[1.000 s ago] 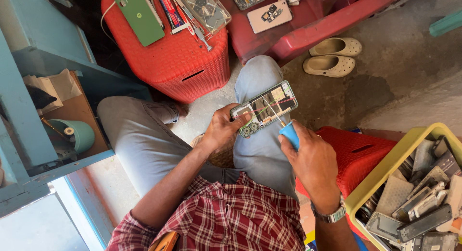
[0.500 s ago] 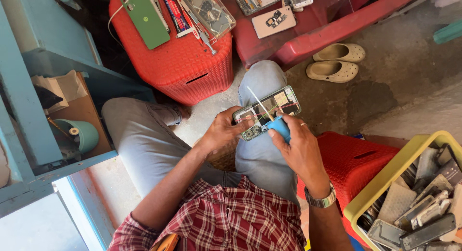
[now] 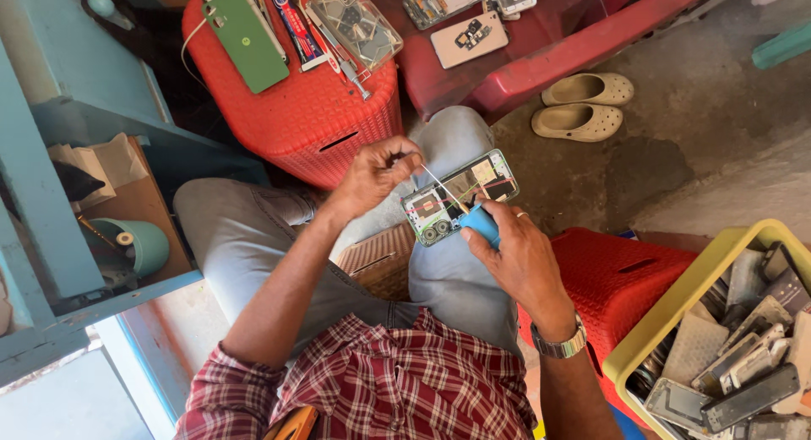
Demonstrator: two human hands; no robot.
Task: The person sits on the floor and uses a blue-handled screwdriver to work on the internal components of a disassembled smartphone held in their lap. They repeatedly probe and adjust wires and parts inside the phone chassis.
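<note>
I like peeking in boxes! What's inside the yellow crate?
The yellow crate holds a jumble of grey and silver phone parts, flat panels and frames piled on each other. The pieces on top cover whatever lies beneath, and the picture's edge cuts off part of the crate.

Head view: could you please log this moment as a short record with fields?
left hand: pinches a thin tool over the opened phone
right hand: grips a blue tool at the phone's near edge
phone: rests on the knee, back off
red stool: green phone, tools
yellow crate: phone parts, at right
sandals: on the floor
</note>
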